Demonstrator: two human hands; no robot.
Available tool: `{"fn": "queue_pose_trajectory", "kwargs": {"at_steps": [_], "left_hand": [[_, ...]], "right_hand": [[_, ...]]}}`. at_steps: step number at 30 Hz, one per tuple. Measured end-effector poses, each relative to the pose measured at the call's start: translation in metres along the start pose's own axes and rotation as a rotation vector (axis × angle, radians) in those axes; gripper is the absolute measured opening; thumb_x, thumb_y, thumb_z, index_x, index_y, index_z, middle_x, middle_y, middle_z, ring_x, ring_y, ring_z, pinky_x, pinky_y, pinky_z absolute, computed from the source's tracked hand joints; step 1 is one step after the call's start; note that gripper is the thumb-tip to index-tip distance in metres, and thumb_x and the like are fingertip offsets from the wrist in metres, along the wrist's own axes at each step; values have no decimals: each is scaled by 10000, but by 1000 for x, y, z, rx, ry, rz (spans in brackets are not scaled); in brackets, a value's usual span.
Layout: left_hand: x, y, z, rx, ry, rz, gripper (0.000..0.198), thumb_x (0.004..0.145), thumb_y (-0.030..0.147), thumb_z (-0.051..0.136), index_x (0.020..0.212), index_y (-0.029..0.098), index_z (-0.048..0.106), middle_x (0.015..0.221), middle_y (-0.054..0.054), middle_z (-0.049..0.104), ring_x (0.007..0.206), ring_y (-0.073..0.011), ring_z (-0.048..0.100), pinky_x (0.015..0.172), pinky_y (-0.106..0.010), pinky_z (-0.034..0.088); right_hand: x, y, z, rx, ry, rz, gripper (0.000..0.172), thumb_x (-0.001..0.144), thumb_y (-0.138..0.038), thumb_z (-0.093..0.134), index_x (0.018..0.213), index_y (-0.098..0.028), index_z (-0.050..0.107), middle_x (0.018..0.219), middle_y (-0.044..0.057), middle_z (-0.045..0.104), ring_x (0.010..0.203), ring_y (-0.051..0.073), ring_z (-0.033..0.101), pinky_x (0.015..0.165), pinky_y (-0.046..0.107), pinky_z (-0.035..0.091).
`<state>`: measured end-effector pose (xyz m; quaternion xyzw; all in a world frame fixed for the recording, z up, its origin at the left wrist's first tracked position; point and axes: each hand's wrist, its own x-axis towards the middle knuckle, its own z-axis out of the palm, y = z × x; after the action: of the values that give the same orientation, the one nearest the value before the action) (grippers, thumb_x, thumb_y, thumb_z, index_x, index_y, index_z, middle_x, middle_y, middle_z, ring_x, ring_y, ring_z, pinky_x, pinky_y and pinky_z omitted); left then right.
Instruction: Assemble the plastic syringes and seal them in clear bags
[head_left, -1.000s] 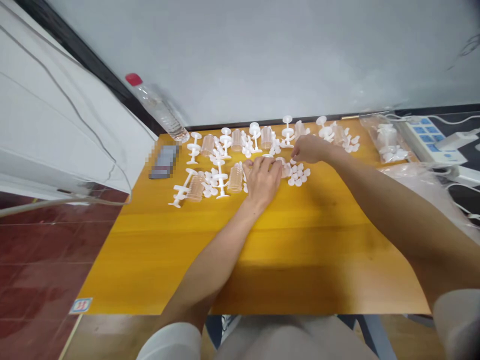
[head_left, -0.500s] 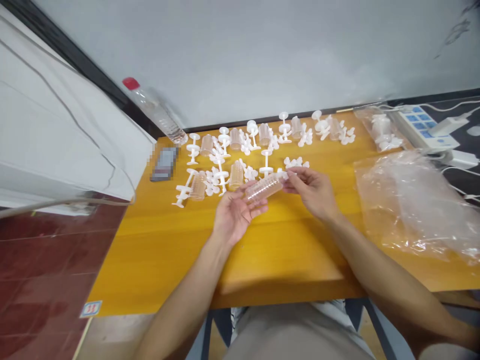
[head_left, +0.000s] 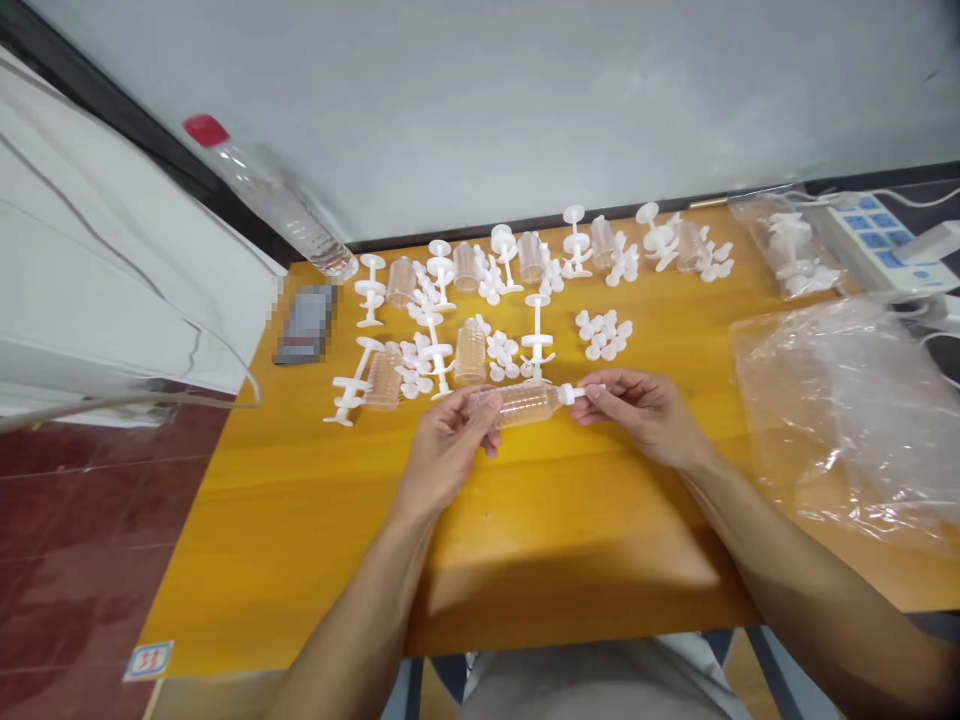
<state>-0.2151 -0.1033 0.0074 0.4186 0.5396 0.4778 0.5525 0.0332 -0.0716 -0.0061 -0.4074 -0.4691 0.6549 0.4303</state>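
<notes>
Now level, syringe barrel [head_left: 525, 403], earlier tilted

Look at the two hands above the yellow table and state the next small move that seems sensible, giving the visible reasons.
Probably press the white cap onto the end of the clear barrel. The left hand holds the barrel level above the table, and the right hand pinches the cap at the barrel's right end, seemingly lined up with it.

Small assembly workstation: orange table [head_left: 300, 560] strewn with plastic parts [head_left: 604, 335]; power strip [head_left: 889, 245] alongside
</notes>
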Motion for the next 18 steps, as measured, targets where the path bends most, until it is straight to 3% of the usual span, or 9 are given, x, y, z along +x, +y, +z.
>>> {"fn": "queue_pose_trajectory", "kwargs": {"at_steps": [5,8,13,16,18], "left_hand": [[-1,-2,-3,27,22,-32,386,846,519,774,952,152,716,637,21,623,520,-96,575,462,-188,481],[-1,-3,-7,27,-17,-5,355,846,476,789,1005,167,717,663,21,653,541,-96,597,505,-192,523],[-5,-2,-9,44,-127,107,355,779,286,869,1089,216,710,1134,-66,768,959,-162,732,848,-267,607],[-7,0,-9,64,-154,175,293,796,239,848,1055,219,714,1234,-88,750,1092,-189,722,930,-298,593],[-8,2,-8,77,-171,255,255,776,216,859,994,216,726,1248,-88,743,1172,-205,697,972,-303,579]], "right_hand": [[-2,6,2,-25,-8,8,263,819,-430,829,962,-216,775,858,38,797,779,163,765,829,329,650],[-2,6,2,-37,-15,38,274,813,-440,832,953,-211,775,846,42,797,759,166,766,803,326,654],[-4,2,6,-132,85,18,341,842,-543,776,845,-206,728,773,46,778,655,166,729,694,304,634],[-6,0,8,-327,125,-83,447,915,-588,672,697,-198,661,616,21,699,507,118,600,537,242,518],[-7,0,8,-464,112,-101,603,970,-615,567,539,-195,531,459,-5,546,413,88,444,442,236,375]]}}
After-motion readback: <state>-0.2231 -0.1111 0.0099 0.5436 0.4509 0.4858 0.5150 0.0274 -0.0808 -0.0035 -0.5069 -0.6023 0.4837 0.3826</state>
